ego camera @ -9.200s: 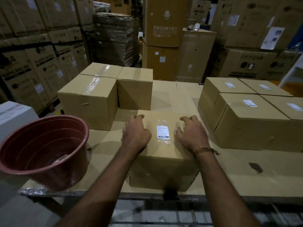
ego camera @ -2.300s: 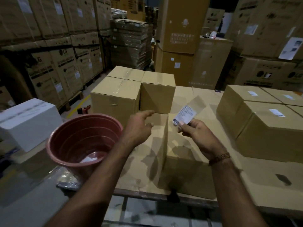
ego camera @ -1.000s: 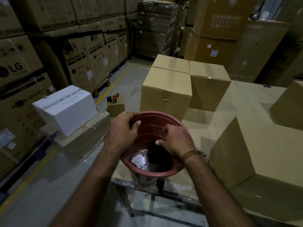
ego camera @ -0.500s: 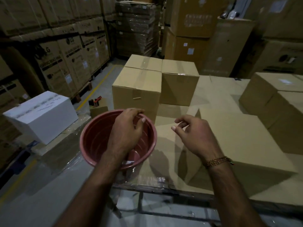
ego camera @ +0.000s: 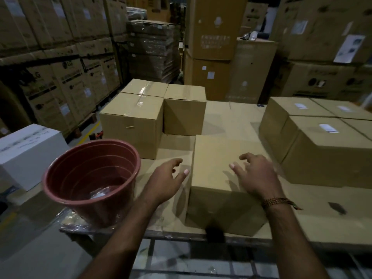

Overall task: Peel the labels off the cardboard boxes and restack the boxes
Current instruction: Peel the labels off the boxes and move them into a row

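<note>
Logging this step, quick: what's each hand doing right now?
Left hand: open, holding nothing, beside the box.
Right hand: open, fingers spread over the box top, holding nothing.

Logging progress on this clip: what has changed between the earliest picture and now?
The label that sat on top of the near box was peeled off by the right hand and dropped into the red tub. Both hands came back empty; the left hand now reaches beside the box and the right over its bare top. The stacks on either side stayed put, and the right stack keeps its labels.
</note>
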Tool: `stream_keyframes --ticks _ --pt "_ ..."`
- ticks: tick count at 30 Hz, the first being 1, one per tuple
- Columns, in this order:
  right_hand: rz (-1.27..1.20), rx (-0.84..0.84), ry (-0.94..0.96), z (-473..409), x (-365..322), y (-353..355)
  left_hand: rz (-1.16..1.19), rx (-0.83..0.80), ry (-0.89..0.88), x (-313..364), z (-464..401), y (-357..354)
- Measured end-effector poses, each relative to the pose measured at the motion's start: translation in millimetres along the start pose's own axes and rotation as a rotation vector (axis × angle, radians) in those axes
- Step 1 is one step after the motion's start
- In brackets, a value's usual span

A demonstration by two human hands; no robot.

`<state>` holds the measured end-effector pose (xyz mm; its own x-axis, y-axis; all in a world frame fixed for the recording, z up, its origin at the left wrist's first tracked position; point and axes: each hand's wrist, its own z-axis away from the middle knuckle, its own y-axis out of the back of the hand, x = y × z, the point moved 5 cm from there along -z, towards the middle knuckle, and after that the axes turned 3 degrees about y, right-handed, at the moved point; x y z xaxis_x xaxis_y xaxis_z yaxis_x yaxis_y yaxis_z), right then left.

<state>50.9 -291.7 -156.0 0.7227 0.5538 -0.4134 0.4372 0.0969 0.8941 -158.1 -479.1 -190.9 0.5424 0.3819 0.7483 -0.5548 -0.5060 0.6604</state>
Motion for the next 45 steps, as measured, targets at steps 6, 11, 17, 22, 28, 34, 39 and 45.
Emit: stream_keyframes --ticks 6,11,17,22,28,34,39,45 --pt "0.087 -0.096 0.092 24 19 -13 0.207 -0.121 0.207 9 11 -51" --pt "0.192 -0.102 0.163 38 24 -25 0.393 -0.04 0.3 19 22 -70" --pt "0.018 -0.127 0.138 33 30 0 0.52 0.017 0.244 59 21 -86" --pt "-0.281 -0.038 0.042 18 34 33 0.528 -0.059 0.123 98 19 -117" --pt "-0.443 -0.048 -0.1 1 78 65 0.534 -0.153 0.019 114 18 -141" --pt "-0.444 -0.125 -0.101 8 100 69 0.366 -0.226 0.445 60 12 -158" --pt "-0.407 -0.103 -0.174 7 107 77 0.642 -0.201 0.555 37 12 -164" --pt "-0.658 -0.202 -0.105 -8 99 85 0.589 -0.119 0.402 51 1 -149"
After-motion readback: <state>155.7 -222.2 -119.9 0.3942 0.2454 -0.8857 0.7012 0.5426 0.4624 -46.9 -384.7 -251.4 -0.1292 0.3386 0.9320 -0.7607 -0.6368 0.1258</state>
